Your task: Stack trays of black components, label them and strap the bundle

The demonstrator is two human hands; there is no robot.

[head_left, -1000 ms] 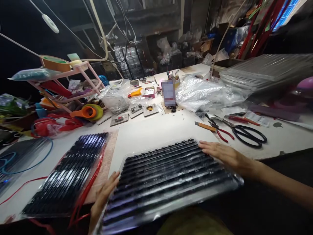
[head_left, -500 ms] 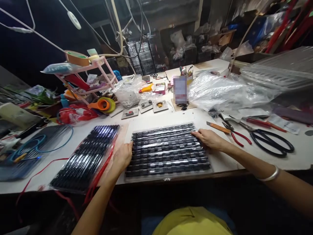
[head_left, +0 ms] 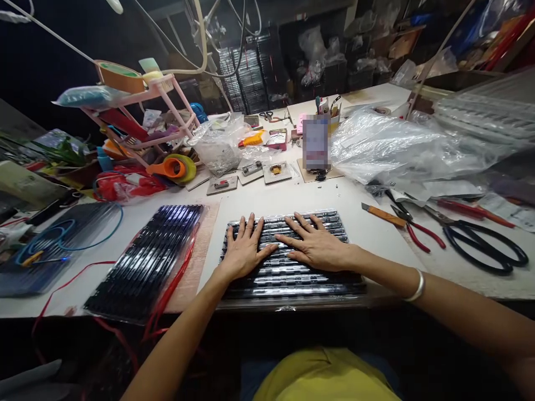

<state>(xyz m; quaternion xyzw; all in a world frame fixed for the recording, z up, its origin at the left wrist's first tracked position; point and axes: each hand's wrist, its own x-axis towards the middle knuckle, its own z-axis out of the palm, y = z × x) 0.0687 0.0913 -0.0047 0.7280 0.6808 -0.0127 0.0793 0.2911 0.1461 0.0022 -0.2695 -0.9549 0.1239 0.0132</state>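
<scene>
A clear plastic tray [head_left: 292,288] lies at the front edge of the table, filled with rows of black strip-like parts. Flat on its left half rests my left hand [head_left: 244,250], fingers spread. My right hand [head_left: 320,245] lies across the right half, its fingers also spread and pointing left. Both palms hide part of the rows beneath. To the left, a second tray of black strips [head_left: 146,262] sits at a slant, with red ribbon [head_left: 178,273] along its right side.
Right of the tray lie a box cutter [head_left: 382,216], red-handled pliers [head_left: 418,236] and black scissors [head_left: 485,245]. Plastic bags [head_left: 384,145] spread behind them. A pink rack [head_left: 167,106] and an orange tape roll [head_left: 173,167] stand back left. Blue cord [head_left: 90,245] lies far left.
Both hands have left the side edges of the tray and now lie flat on top of it. The view has shifted slightly.
</scene>
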